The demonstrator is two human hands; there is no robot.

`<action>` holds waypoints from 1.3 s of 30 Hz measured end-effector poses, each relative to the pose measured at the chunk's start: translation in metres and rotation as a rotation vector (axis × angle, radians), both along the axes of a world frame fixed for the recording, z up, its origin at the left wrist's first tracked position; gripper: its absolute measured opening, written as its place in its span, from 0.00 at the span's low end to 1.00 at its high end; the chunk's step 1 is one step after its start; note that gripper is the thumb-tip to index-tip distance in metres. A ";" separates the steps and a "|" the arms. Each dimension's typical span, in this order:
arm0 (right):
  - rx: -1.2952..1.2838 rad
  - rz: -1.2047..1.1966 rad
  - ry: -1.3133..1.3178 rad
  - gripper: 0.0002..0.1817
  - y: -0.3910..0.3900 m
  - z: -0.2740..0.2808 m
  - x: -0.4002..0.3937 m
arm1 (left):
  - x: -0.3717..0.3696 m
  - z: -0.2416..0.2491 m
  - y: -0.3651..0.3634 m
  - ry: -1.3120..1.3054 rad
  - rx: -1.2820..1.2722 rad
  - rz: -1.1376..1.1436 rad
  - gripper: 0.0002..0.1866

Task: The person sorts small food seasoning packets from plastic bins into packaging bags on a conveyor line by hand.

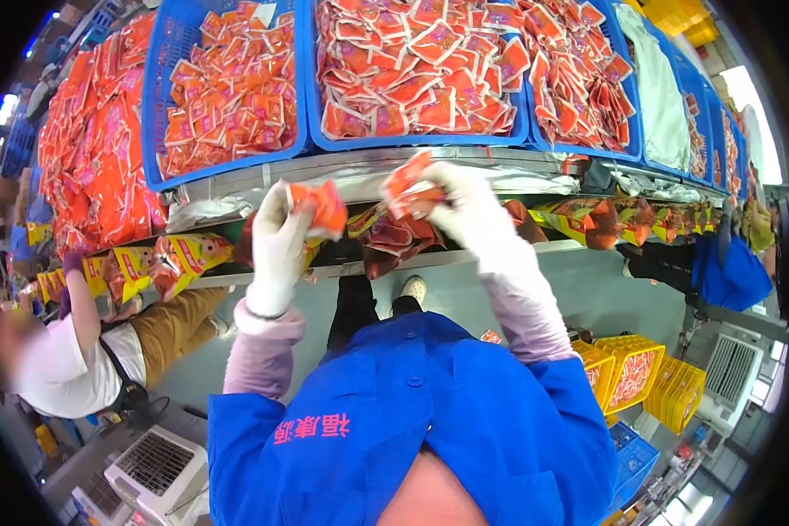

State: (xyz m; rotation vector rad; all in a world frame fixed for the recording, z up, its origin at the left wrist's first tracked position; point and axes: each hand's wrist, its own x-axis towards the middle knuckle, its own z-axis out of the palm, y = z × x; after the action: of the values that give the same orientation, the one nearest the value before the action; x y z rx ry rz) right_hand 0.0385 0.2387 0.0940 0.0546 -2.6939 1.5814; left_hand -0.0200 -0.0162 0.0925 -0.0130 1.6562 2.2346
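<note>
White gloves cover both of my hands. My left hand (pixel 278 250) is closed on a small red packet (pixel 326 210), held above the conveyor. To the right, my right hand (pixel 465 203) grips other red packets (pixel 407 188) between thumb and fingers. The two hands are apart. Below and between them, an open bag (pixel 394 238) with red contents stands in the conveyor row. A yellow and red bag (pixel 188 260) stands further left in that row. Just beyond my hands is a blue crate (pixel 419 143) full of small red packets.
More blue crates (pixel 228 180) of packets line the far side of the metal ledge (pixel 263 178). A co-worker (pixel 88 359) is at the left; another person in blue (pixel 732 272) is at the right. Yellow crates (pixel 675 392) and a white air cooler (pixel 158 469) stand behind me.
</note>
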 end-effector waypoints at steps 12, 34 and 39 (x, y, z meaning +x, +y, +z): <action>0.499 0.553 -0.755 0.10 -0.157 -0.304 -0.061 | 0.048 -0.106 -0.024 0.954 -1.175 -0.684 0.04; -0.186 -0.056 -0.226 0.30 0.025 -0.003 -0.094 | 0.013 -0.055 0.023 0.621 -0.198 -0.628 0.09; -0.160 0.355 -0.483 0.29 0.007 -0.017 -0.020 | 0.029 -0.093 0.028 1.251 -1.169 -0.581 0.22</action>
State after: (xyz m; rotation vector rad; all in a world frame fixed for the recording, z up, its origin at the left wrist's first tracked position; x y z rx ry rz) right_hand 0.0185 0.2456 0.0770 0.1795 -3.0243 2.1532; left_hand 0.0093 0.0122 -0.0002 1.5302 2.7282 0.4691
